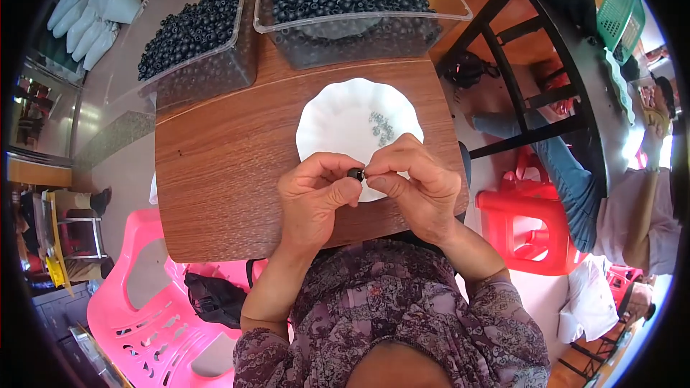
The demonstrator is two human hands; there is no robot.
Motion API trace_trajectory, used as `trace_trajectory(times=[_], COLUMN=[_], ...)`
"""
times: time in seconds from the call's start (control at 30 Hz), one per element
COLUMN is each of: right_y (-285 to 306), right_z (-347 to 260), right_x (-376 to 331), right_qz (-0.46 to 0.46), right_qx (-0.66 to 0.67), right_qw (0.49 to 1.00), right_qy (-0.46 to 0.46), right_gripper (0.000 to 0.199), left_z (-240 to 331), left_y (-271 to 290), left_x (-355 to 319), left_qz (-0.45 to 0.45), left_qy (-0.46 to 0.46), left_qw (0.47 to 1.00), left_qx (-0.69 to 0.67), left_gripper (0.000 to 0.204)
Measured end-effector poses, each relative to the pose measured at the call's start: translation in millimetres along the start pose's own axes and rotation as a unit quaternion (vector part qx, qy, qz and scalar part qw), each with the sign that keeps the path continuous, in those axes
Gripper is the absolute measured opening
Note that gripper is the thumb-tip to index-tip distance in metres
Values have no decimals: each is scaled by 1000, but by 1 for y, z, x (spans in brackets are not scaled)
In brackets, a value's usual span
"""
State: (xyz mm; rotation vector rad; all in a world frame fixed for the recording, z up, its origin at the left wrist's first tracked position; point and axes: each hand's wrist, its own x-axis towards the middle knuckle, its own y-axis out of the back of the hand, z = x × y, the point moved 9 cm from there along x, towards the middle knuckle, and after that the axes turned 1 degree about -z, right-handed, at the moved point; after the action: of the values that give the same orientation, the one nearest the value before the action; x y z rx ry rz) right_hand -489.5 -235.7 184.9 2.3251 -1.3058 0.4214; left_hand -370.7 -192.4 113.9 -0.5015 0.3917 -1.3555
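Over the near edge of a white scalloped plate, my two hands meet fingertip to fingertip. My left hand is closed in a pinch on a small black round part. Closed against that part's right side, my right hand pinches something tiny and pale, mostly hidden by the fingertips. A patch of small grey-green specks shows on the plate's right half; I cannot tell whether they are loose bits or a printed pattern.
Two clear plastic bins full of black ring-shaped parts stand at the table's far side. A pink chair is at left, red stools at right. Another person in jeans sits by a dark table. White sacks lie far left.
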Motion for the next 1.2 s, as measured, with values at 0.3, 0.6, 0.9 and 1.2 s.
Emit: trace_trajectory(times=[0.3,0.6,0.9,1.2], right_y=[1,4,2,0], right_z=[0,-11,-18,-21], right_x=[-3,-6,-16,-7], right_qz=[13,29,43,44], right_qx=[-56,-112,-194,-206], right_qw=[998,991,973,971], right_qy=[21,60,120,112], right_gripper=[21,20,24,26], left_z=[9,-5,-19,-18], left_y=[-4,-3,-9,-7], left_x=[-10,-13,-8,-3], left_qz=[26,24,29,50], left_qy=[-13,12,47,61], left_qw=[994,999,996,993], left_qx=[103,44,-72,-93], left_gripper=[19,17,18,17])
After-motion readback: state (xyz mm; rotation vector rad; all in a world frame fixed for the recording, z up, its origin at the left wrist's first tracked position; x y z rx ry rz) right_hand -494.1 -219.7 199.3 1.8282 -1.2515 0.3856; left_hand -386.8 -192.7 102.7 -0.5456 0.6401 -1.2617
